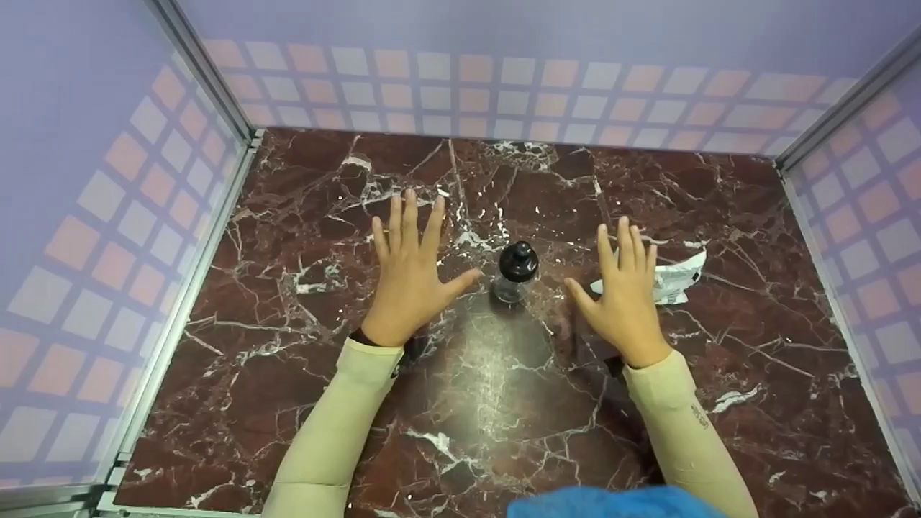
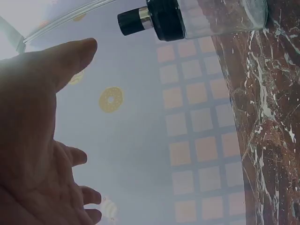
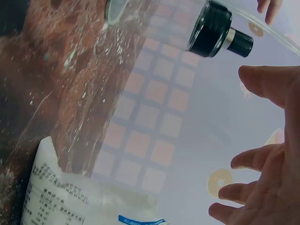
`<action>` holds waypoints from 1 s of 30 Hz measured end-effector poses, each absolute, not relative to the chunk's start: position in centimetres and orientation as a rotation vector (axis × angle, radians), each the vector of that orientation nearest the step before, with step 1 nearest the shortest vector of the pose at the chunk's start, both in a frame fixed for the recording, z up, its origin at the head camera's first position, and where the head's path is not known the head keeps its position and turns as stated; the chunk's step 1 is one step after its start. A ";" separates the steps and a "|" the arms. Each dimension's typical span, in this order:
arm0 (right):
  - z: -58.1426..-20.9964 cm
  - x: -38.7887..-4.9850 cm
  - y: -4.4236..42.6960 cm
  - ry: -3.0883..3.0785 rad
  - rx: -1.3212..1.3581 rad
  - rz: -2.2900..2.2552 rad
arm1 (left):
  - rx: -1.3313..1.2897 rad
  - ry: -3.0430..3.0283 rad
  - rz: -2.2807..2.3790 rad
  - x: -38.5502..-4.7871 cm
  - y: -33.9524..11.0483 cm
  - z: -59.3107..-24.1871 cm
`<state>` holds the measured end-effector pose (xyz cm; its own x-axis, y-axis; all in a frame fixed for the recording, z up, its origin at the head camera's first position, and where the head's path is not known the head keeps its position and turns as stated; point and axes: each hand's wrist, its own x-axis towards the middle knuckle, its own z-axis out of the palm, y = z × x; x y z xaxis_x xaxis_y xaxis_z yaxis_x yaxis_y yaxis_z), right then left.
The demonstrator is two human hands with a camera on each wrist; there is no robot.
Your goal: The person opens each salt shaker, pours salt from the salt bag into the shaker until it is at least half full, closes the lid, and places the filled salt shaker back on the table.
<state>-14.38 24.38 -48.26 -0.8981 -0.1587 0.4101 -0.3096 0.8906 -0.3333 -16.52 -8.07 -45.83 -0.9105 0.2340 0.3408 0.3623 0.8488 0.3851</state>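
Observation:
A clear glass bottle (image 1: 510,291) with a black knobbed lid (image 1: 519,262) stands upright on the marbled table, between the two hands. To its left, my left hand (image 1: 409,280) is spread palm down with straight fingers, holding nothing. My right hand (image 1: 626,295) is spread in the same way on the right, apart from the bottle. Partly hidden behind the right hand lies a white printed packet (image 1: 673,279). In the left wrist view the thumb is near the bottle's black lid (image 2: 166,18) without touching it. The right wrist view shows the packet (image 3: 56,197) below the bottle.
Purple panels with pink and white squares (image 1: 475,68) wall the table (image 1: 302,432) at the back and both sides, joined by metal posts (image 1: 209,72). Small white flecks lie scattered behind the bottle. Some blue cloth (image 1: 611,502) shows at the front edge.

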 end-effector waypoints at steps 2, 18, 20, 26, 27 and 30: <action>-48.4 -14.3 24.1 -2.612 0.378 0.575 | -0.502 -2.630 -0.723 -16.8 -7.7 -46.1; -47.3 -14.8 18.9 -2.072 0.576 0.985 | -0.632 -2.683 -1.672 -18.2 -2.0 -51.8; -47.5 -14.8 18.6 -2.039 0.585 0.999 | -0.636 -2.700 -1.698 -18.5 -1.5 -52.2; -48.0 -15.1 18.9 -2.171 0.529 0.963 | -0.643 -2.692 -1.685 -18.9 -0.5 -52.7; -48.1 -15.2 19.0 -2.218 0.519 0.942 | -0.635 -2.690 -1.684 -18.9 -0.4 -52.8; -48.3 -15.4 19.0 -2.356 0.490 0.871 | -0.574 -2.699 -1.666 -18.9 -0.3 -53.0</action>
<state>-15.36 19.04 -48.34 -0.7682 -0.1360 0.6256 -0.5103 0.7203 -0.4700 -18.94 -0.28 -53.04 -0.9333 0.3401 0.1151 0.2554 0.4033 0.8787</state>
